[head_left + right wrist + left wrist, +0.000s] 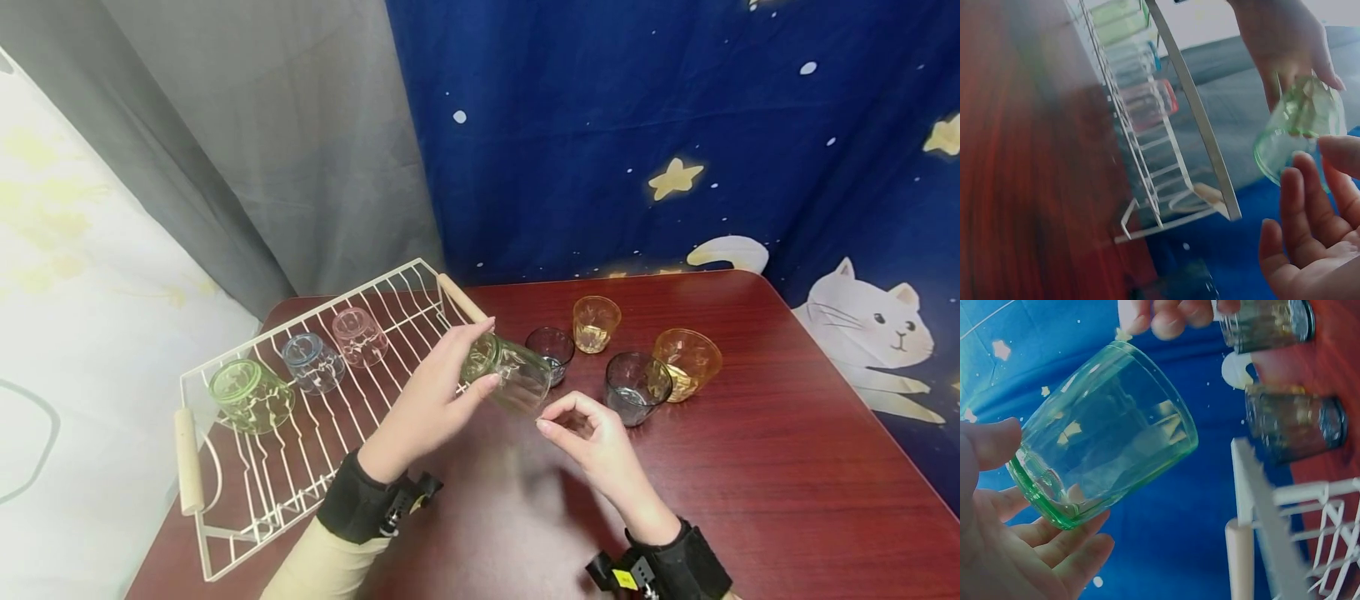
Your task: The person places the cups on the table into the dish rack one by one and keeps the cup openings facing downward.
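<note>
A clear green drinking glass is held up above the table, tilted on its side. My left hand grips it around the thick base, thumb on one side and fingers on the other. Its rim points toward my right hand, whose thumb and fingertips are right at the rim with the fingers loosely bent. In the right wrist view the fingers overlap the rim of the glass. Just behind the held glass stands a small dark grey glass.
On the left, a white wire rack with wooden handles holds an upside-down green glass, a blue glass and a pink glass. Another grey glass and two amber glasses, one larger and one smaller, stand upright at right.
</note>
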### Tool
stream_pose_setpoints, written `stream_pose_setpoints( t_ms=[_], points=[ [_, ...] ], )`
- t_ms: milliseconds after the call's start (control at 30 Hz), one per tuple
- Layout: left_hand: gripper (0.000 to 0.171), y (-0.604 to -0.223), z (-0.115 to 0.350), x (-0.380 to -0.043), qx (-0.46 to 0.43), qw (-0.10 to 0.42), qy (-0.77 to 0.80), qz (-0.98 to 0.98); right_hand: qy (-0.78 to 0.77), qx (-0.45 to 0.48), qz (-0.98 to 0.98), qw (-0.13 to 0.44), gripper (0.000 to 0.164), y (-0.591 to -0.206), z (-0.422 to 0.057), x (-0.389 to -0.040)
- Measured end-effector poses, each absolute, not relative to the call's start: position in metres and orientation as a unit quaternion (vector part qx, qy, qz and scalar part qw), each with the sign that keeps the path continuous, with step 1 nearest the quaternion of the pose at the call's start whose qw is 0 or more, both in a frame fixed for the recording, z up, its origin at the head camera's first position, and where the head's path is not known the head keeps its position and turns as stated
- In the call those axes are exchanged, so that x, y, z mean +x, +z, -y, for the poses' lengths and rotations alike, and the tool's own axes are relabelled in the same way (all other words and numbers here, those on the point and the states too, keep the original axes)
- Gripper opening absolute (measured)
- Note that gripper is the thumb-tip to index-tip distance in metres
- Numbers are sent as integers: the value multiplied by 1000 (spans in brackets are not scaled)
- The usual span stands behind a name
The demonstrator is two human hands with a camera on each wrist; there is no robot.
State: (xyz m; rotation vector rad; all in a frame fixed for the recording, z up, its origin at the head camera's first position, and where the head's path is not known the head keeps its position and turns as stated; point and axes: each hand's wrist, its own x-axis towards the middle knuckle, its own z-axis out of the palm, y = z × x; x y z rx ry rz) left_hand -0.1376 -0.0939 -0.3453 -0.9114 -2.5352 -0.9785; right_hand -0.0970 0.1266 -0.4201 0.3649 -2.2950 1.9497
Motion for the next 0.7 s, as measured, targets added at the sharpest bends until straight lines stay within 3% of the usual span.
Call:
stream_pose_setpoints(
  t_ms=[367, 700],
  points=[
    [57, -315, 108, -159, -301, 147, -256, 907, 426, 86, 884, 172, 17, -413, -162, -114],
    [57, -314, 121, -189, -255, 128, -227, 931, 346, 61, 916, 193, 38, -415, -175, -126]
  ],
)
